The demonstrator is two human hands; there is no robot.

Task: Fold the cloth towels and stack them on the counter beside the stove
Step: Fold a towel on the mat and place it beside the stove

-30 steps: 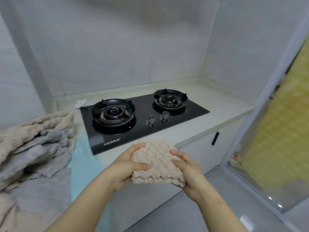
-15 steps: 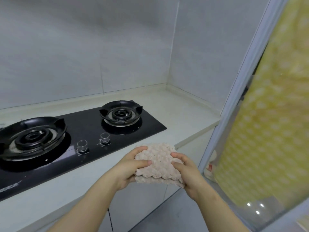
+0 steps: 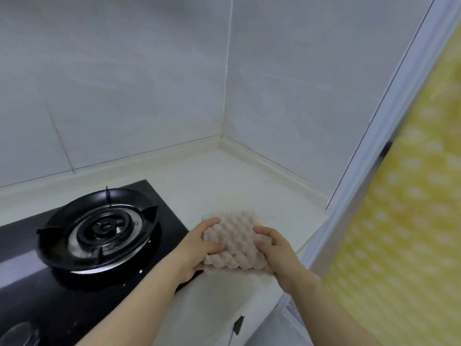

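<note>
A folded beige towel [image 3: 237,239] with a bumpy weave is held between both hands just above the pale counter [image 3: 224,178], to the right of the black stove [image 3: 82,245]. My left hand [image 3: 199,245] grips its left edge, thumb on top. Gripping the right edge, my right hand [image 3: 277,250] has its fingers curled over the cloth. Whether the towel's underside touches the counter cannot be told. No other towels are in view.
The stove's right burner [image 3: 99,228] sits close to my left hand. The counter runs back to a tiled wall corner [image 3: 220,136]. A white door frame [image 3: 374,156] and yellow dotted curtain [image 3: 411,208] bound the right side. A cabinet handle [image 3: 238,325] shows below.
The view has swung right, past the pile of unfolded towels and the left burner. Both hands carried the folded beige towel from in front of the counter to over the counter right of the stove.
</note>
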